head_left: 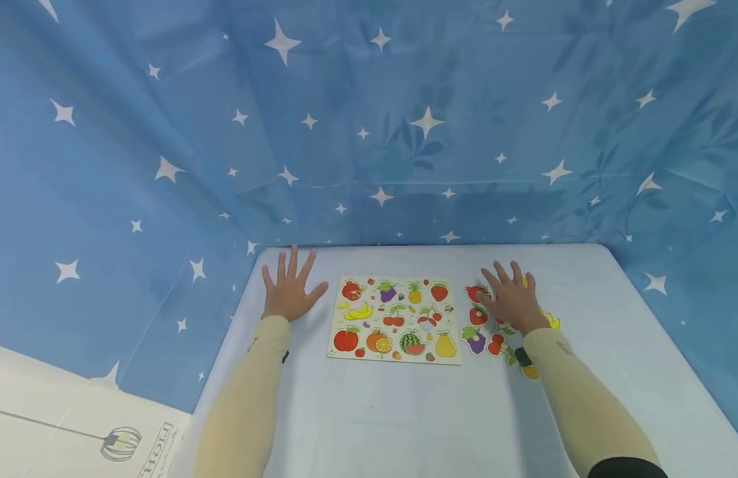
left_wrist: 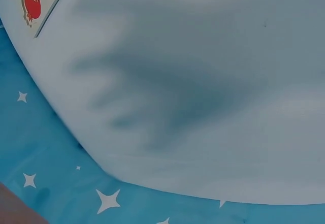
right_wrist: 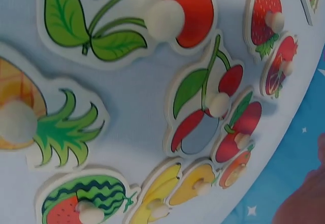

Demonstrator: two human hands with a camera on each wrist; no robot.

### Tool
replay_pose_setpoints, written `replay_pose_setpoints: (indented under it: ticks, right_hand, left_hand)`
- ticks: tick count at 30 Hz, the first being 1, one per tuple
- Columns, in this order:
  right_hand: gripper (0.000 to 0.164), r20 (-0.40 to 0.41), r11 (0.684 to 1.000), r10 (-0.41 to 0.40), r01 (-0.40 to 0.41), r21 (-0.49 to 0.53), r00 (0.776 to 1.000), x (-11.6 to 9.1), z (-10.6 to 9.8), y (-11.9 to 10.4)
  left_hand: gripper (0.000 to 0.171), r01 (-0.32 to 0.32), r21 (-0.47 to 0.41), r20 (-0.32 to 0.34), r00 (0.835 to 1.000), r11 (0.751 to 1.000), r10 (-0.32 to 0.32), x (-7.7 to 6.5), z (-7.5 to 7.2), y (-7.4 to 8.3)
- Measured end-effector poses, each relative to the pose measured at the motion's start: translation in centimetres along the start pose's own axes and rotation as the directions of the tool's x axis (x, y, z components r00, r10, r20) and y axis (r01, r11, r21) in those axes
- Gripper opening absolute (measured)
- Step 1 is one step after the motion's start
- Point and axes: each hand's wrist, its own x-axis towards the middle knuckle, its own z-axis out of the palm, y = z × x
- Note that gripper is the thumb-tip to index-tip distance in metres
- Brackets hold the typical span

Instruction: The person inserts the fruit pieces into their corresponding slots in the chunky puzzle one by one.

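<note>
My left hand [head_left: 289, 293] hovers with fingers spread over the white table, left of the fruit puzzle board [head_left: 377, 359]. Its blurred shadow falls on the cloth in the left wrist view. My right hand [head_left: 513, 300], fingers apart and holding nothing, is above the loose knobbed fruit pieces. Around it lie a grape piece [head_left: 473, 339] and a strawberry piece [head_left: 477, 315]. The right wrist view shows a pineapple piece [right_wrist: 66, 127], a watermelon piece [right_wrist: 84, 193], a banana piece [right_wrist: 157, 188], an apple piece [right_wrist: 244, 127] and cherry pieces. The right forearm hides some pieces in the head view.
The board bears printed fruit pictures in rows. A blue star-patterned curtain [head_left: 345, 146] hangs behind and beside the white table [head_left: 369, 418]. At the lower left is a pale printed sheet [head_left: 52, 425] with a lamp drawing.
</note>
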Motion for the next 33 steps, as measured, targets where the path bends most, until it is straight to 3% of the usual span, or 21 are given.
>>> replay_pose_setpoints:
  ticks: [4,12,17,21,27,33]
  right_hand:
    - [0.064,-0.003,0.999,-0.026,0.026,-0.031,1.0,0.4,0.6,-0.6]
    - [0.04,0.028,0.999,-0.03,0.029,0.031,0.999,0.8,1.8,-1.0]
    - [0.031,0.049,0.997,0.016,-0.02,0.081,0.999,1.4,2.9,-0.7]
    - [0.027,0.039,0.992,0.054,-0.058,0.116,0.998,1.8,3.4,-0.5]
    - [0.021,0.03,0.98,0.09,-0.094,0.178,0.996,2.0,3.6,-0.5]
    - [0.018,-0.022,0.981,0.056,-0.051,0.188,0.998,2.8,3.9,-0.5]
  left_hand:
    - [0.086,0.003,-0.013,-0.015,1.0,1.0,-0.003,-0.5,0.3,-0.6]
    - [0.087,0.017,-0.014,-0.027,0.999,1.0,-0.018,-1.8,1.6,-1.6]
    - [0.095,0.05,-0.044,0.055,0.997,0.998,-0.047,-2.6,2.2,-2.0]
    - [0.104,0.056,-0.062,0.147,0.988,0.996,-0.046,-3.1,2.9,-2.3]
    - [0.111,0.062,-0.066,0.222,0.974,0.996,-0.045,-4.2,3.8,-2.1]
    - [0.113,0.112,-0.118,0.266,0.961,0.987,-0.077,-5.3,4.5,-1.3]
